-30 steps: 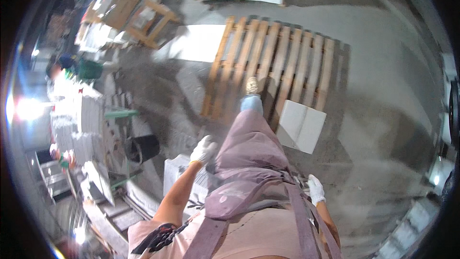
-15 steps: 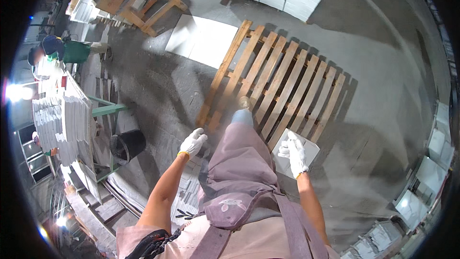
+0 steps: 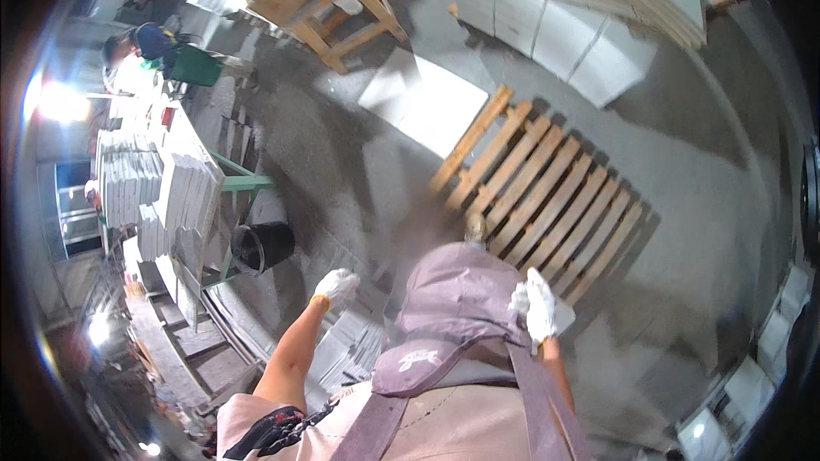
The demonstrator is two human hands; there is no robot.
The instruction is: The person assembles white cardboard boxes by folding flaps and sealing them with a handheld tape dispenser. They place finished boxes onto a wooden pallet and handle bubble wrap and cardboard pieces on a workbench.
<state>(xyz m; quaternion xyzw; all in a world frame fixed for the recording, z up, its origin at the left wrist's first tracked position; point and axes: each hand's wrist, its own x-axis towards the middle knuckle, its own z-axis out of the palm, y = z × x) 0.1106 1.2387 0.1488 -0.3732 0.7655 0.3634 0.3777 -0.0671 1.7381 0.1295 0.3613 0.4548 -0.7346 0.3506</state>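
Gripping a flat white square tile edge-up, my gloved right hand hangs at hip; my gloved left hand swings empty, loosely curled.

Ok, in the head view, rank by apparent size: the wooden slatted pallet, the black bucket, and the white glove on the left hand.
1. Wooden slatted pallet, clearly largest.
2. Black bucket.
3. White glove on the left hand, looking somewhat smaller than the bucket, though it sits nearer the camera, so that order is unsure.

White rectangular boxes stacked far right behind the pallet. More white boxes near right edge. No signs or screens visible.
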